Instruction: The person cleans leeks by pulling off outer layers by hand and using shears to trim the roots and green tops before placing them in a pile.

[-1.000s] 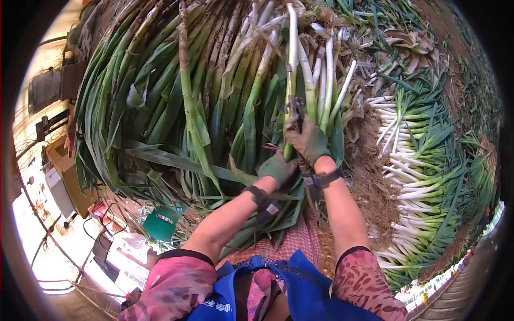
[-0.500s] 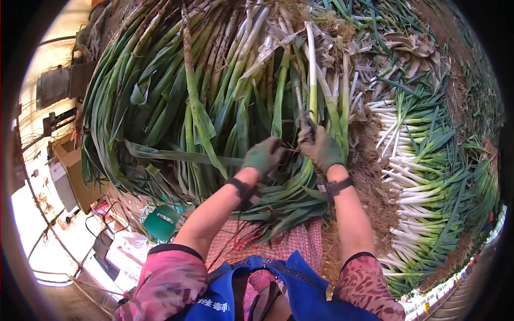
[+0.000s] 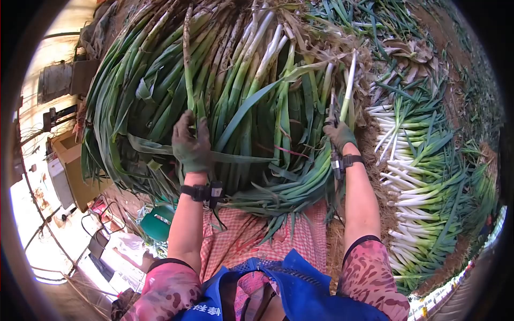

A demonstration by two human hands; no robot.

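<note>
My left hand (image 3: 191,144), in a dark green work glove, reaches over the leek pile with its fingers apart, close to the lower part of a long leek (image 3: 188,64). My right hand (image 3: 339,135), gloved as well, is closed around an air gun (image 3: 332,109) with a thin nozzle pointing away from me and a hose running back along the wrist. Just beyond that hand, a leek with a clean white shank (image 3: 349,80) slants upward. The leek pile (image 3: 155,117) has soil on many shanks and long green leaves hanging toward me.
A row of cleaned leeks (image 3: 412,192) lies on the ground at right, white ends toward me. Torn skins and roots (image 3: 342,45) are strewn behind the pile. A checked cloth (image 3: 241,235) covers my lap. At left stand a green plastic container (image 3: 156,223) and a cardboard box (image 3: 75,166).
My left hand has moved left, away from my right hand, to the long leek. My right hand has shifted right and slightly up with the air gun. The white-shanked leek now leans further right.
</note>
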